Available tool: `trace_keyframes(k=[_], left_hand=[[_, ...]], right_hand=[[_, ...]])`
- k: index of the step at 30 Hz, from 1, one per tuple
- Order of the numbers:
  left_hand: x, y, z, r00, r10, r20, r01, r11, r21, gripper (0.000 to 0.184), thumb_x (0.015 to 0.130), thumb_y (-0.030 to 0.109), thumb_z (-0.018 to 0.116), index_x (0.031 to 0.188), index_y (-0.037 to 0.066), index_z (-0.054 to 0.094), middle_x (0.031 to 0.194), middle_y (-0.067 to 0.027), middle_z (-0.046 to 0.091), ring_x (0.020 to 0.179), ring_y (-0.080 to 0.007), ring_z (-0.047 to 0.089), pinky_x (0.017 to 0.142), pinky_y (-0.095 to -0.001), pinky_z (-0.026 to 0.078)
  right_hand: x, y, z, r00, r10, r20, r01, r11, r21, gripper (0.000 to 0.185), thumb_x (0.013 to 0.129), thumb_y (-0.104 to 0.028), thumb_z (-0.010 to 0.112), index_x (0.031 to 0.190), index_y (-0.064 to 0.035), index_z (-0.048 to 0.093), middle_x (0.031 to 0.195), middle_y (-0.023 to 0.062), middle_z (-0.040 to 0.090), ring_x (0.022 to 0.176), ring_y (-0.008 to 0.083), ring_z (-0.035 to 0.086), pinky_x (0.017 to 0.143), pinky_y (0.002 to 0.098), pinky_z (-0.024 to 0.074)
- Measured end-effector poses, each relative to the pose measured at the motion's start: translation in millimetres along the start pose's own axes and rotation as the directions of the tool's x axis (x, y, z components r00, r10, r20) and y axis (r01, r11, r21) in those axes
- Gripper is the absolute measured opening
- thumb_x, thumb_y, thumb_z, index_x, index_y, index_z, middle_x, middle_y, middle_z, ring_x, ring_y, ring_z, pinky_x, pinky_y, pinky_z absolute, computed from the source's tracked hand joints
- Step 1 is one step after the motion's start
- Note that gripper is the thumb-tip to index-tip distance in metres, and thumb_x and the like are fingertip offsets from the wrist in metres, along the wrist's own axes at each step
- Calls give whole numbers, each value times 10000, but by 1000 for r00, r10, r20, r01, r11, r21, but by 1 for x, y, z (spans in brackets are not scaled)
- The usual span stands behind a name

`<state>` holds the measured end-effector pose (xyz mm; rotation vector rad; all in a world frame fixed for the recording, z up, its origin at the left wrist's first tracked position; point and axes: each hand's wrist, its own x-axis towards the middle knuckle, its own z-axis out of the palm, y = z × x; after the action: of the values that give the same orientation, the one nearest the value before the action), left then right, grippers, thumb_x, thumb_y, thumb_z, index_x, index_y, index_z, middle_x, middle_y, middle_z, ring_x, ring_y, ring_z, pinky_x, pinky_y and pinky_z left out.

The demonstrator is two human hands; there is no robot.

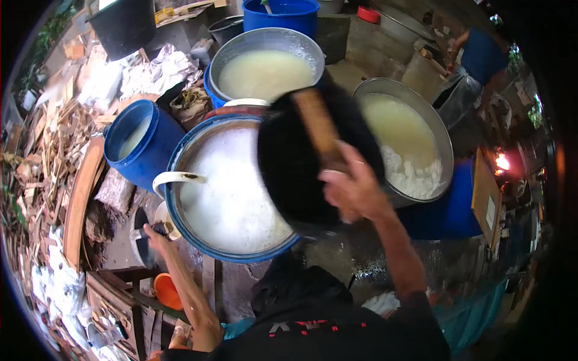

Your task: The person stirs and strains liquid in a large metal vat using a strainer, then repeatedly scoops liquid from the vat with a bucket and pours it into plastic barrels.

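Here's the black tub (289, 174), blurred and tilted, up over the right side of the blue-rimmed vat (241, 258), the right hand (355, 186) clamped on its wooden bar (317, 123). It looks like a mid-carry moment; a move from here calls for a firm grip and clearance over the rims. White froth fills the vat, a white handle (174, 176) across its left edge. Right, a metal basin (447, 153) of cloudy liquid. Near left, the left hand (159, 240), well apart from the right, is by a dark round object (143, 243); its grip I can't tell.
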<state>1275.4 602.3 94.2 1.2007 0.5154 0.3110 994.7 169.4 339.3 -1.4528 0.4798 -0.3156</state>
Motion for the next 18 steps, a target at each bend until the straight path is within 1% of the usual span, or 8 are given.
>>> trace_keyframes(k=[2,6,8,10,12,16,17,18], left_hand=[[6,4,-9,990,134,43,-130,987,-96,470,982,466,604,893,5,626,739,-81,638,604,-187,612,549,-314,518],[-39,55,-3,974,218,56,-218,976,-13,432,995,441,603,882,25,580,701,-60,591,590,-171,587,510,-324,501],[-67,79,-1,961,277,2,-267,924,273,451,979,495,615,903,52,649,723,-41,614,616,-129,570,529,-305,485],[-84,82,3,937,342,71,-349,907,237,449,987,493,600,927,49,627,734,-37,602,602,-127,548,517,-293,477],[-146,103,30,924,357,140,-381,897,223,445,981,485,608,939,43,604,752,-39,597,597,-134,540,505,-282,477],[-223,93,70,823,440,361,-520,838,164,358,979,305,624,1142,-5,551,839,-70,592,686,-159,575,565,-293,521],[-224,75,67,758,483,437,-614,754,231,550,949,399,664,1212,-66,534,979,-122,637,845,-231,609,767,-359,530],[-265,86,87,776,348,526,-503,844,184,534,938,362,664,1226,-71,542,1052,-145,642,931,-261,609,869,-395,505]], right_hand=[[50,30,37,969,60,238,-61,998,-2,601,958,-163,644,1482,-88,361,815,11,555,587,96,560,477,257,494],[116,101,104,888,176,424,-146,984,-103,543,980,-167,613,1457,-38,389,861,16,549,633,71,563,498,251,505],[125,128,120,892,210,401,-164,976,-146,542,961,-189,633,1423,7,428,970,109,617,777,186,652,643,351,569],[116,122,118,943,-43,331,214,840,-499,549,934,-212,647,1388,34,464,1156,225,621,1029,350,641,917,447,523],[93,111,115,843,-489,225,525,657,-541,541,911,-229,662,1356,34,503,1285,277,570,1216,429,532,1084,471,391],[29,36,91,769,-495,404,594,787,-166,427,961,-219,638,1302,23,554,1246,219,597,1187,359,578,1021,427,456],[15,23,88,778,-455,434,545,831,-107,471,963,-261,651,1321,23,538,1274,222,579,1231,360,552,1049,427,433],[6,20,84,739,-516,433,616,777,-126,569,960,-291,659,1400,20,476,1360,244,518,1291,369,502,1086,424,399]])
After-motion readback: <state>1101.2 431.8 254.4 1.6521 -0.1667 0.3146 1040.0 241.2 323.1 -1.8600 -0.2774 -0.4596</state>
